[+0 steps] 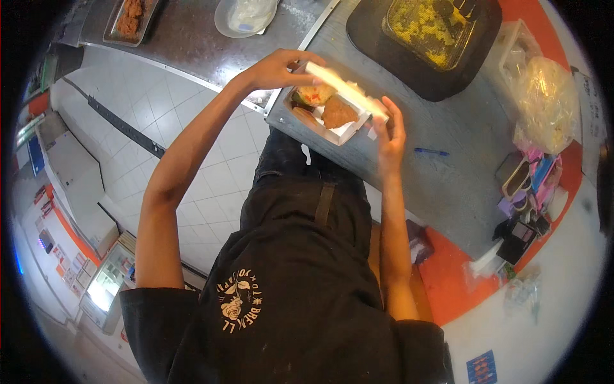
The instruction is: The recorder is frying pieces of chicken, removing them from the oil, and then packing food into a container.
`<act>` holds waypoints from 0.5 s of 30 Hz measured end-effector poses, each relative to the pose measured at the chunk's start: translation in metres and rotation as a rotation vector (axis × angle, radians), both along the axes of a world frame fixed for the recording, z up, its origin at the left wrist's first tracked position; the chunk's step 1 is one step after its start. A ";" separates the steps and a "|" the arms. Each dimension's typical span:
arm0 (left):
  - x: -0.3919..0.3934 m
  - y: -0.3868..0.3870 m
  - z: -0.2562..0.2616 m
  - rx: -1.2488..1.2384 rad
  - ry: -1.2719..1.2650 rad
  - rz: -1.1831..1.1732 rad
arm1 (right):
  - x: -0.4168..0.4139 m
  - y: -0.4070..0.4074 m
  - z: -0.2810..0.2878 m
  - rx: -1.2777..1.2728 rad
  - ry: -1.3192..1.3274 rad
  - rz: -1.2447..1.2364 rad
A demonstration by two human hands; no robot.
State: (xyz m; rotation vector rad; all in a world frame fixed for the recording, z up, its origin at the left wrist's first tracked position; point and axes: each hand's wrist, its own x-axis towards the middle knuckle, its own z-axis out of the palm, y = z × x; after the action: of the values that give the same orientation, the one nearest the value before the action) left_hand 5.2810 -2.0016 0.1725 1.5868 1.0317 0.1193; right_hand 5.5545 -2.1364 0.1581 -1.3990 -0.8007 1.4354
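An open cardboard food box (pixel 346 136) stands near the edge of the grey counter, with a browned fried piece of food (pixel 338 113) on white paper and an orange-and-green portion (pixel 314 95) inside. Its raised lid (pixel 346 90) is blurred and tilted above the contents. My left hand (pixel 288 69) has its fingers at the lid's upper left end, thumb below. My right hand (pixel 391 126) pinches the lid's lower right end between thumb and fingers.
A dark tray (pixel 422 81) bears a container of yellow food (pixel 431 36). A blue pen (pixel 431 152) lies right of the box. Bagged food (pixel 547 105) and assorted small items line the right side. A tray of reddish-brown food (pixel 129 21) and a plastic-covered bowl (pixel 247 17) stand at upper left.
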 end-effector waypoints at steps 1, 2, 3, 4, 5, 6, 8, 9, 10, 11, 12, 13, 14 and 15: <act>0.001 0.000 -0.004 0.007 0.002 -0.002 | 0.002 0.007 0.000 -0.008 -0.031 0.016; 0.001 0.000 -0.013 0.050 -0.015 0.101 | 0.002 0.010 0.002 -0.002 -0.017 0.003; 0.004 0.002 -0.013 0.093 -0.036 0.198 | 0.003 0.012 0.003 0.004 -0.018 -0.004; 0.004 0.004 -0.011 0.143 -0.036 0.182 | 0.003 0.014 0.003 -0.001 -0.012 -0.018; 0.003 0.004 -0.009 0.148 -0.038 0.176 | 0.004 0.015 0.004 -0.007 -0.006 -0.032; 0.003 0.004 -0.005 0.103 -0.021 0.156 | 0.004 0.013 0.003 0.000 -0.006 -0.038; -0.001 0.005 -0.003 0.063 -0.005 0.132 | 0.003 0.003 0.002 -0.035 -0.141 -0.024; -0.005 0.002 -0.006 0.078 -0.093 0.091 | 0.000 0.000 0.006 -0.029 -0.142 -0.033; -0.010 0.001 -0.010 0.091 -0.181 0.050 | -0.005 -0.004 0.011 -0.055 -0.125 -0.043; -0.016 -0.003 -0.013 0.096 -0.183 0.042 | -0.009 -0.007 0.015 -0.081 -0.109 -0.052; -0.019 -0.010 -0.007 0.337 -0.036 -0.083 | -0.014 -0.013 0.019 -0.077 -0.114 -0.066; -0.021 -0.018 -0.005 0.580 0.110 -0.204 | -0.020 -0.018 0.019 -0.077 -0.100 -0.086; -0.021 -0.024 -0.007 0.527 0.089 -0.210 | -0.024 -0.025 0.018 -0.075 -0.087 -0.106; -0.018 -0.031 0.001 0.361 0.034 -0.207 | -0.025 -0.034 0.010 -0.067 -0.094 -0.121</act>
State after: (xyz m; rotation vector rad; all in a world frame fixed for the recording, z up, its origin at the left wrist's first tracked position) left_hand 5.2627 -2.0322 0.1733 2.0204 0.8988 0.1429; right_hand 5.5295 -2.1700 0.1684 -1.5489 -0.7199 1.3226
